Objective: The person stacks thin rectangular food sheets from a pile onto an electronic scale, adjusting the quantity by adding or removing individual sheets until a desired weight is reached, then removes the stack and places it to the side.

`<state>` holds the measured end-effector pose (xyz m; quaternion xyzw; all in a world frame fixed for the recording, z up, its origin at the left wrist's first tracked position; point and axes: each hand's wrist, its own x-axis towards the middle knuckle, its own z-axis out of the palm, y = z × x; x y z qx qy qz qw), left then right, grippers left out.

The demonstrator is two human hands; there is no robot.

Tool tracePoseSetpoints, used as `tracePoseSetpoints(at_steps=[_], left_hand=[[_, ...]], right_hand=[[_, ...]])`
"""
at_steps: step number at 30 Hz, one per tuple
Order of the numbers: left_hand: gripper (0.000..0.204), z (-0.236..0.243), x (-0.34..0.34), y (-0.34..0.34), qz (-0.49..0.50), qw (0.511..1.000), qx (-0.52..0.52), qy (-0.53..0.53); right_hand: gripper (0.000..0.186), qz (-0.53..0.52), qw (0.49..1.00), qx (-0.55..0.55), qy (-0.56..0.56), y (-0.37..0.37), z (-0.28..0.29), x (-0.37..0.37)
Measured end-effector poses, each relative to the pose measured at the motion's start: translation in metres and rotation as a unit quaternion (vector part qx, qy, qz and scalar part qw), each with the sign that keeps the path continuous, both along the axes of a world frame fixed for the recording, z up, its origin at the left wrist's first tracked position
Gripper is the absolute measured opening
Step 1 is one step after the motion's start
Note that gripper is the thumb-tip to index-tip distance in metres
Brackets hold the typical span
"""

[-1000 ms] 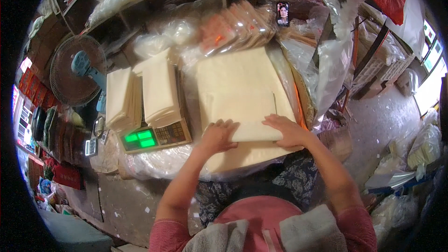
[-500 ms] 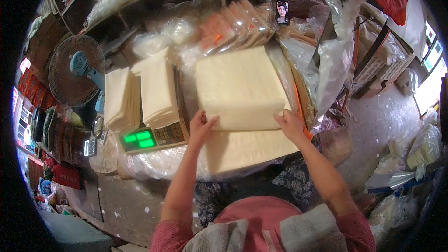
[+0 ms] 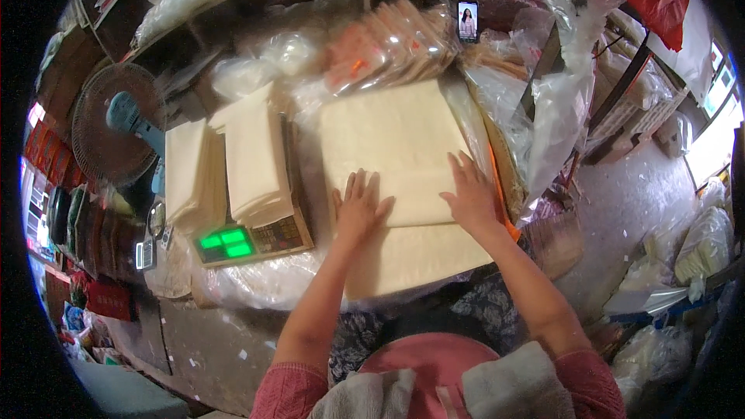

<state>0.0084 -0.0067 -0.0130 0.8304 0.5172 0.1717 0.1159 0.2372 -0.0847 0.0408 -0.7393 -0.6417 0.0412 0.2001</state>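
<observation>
Cream-coloured flat sheets [image 3: 392,128], of paper or thin cloth, lie in front of me with a folded edge across them. My left hand [image 3: 359,206] lies flat on the left part of the fold, fingers spread. On the right part rests my right hand [image 3: 471,195], its fingers also stretched out and apart. Below the fold a further cream layer [image 3: 423,256] reaches toward my lap. To the left, two folded cream stacks [image 3: 252,151] lie side by side on a digital scale [image 3: 283,234] with a green lit display.
A blue desk fan [image 3: 128,120] stands at the far left. Plastic-wrapped reddish packs [image 3: 388,46] lie behind the sheets, next to a lit phone [image 3: 467,21]. Clear plastic wrap [image 3: 559,101] hangs at the right. Bagged goods [image 3: 702,244] sit at the far right.
Both hands have let go of the fold's edge and moved forward onto the sheet, now flat with fingers spread. The fold lies pressed down lower. The fan's head has turned.
</observation>
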Motion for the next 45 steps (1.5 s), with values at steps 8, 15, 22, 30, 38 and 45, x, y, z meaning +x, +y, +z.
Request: tracePoseSetpoints(at_steps=[8,15,22,30,38,45], left_hand=[[0.065,-0.008,0.003,-0.005,0.007,0.999,0.032,-0.012],[0.064,-0.008,0.0,-0.007,0.004,0.998,0.06,-0.01],[0.067,0.042,0.002,-0.015,0.006,0.987,0.053,0.153],[0.048,0.026,-0.015,-0.074,-0.037,0.936,-0.25,-0.243],[0.079,0.126,-0.133,-0.018,0.077,0.797,-0.135,-0.584],[0.071,0.135,-0.229,0.048,0.193,0.801,-0.227,-0.519]], right_hand=[[0.06,0.078,0.99,0.003,-0.12,0.0,-0.042,-0.011],[0.06,0.084,0.99,-0.012,-0.115,0.001,-0.044,-0.012],[0.063,-0.005,0.99,0.075,0.117,-0.003,-0.016,0.01],[0.058,0.011,0.764,-0.077,0.641,-0.033,-0.035,-0.034],[0.058,0.109,0.991,0.021,0.08,-0.01,-0.027,-0.053],[0.053,0.143,0.985,0.03,-0.088,-0.011,-0.05,-0.054]])
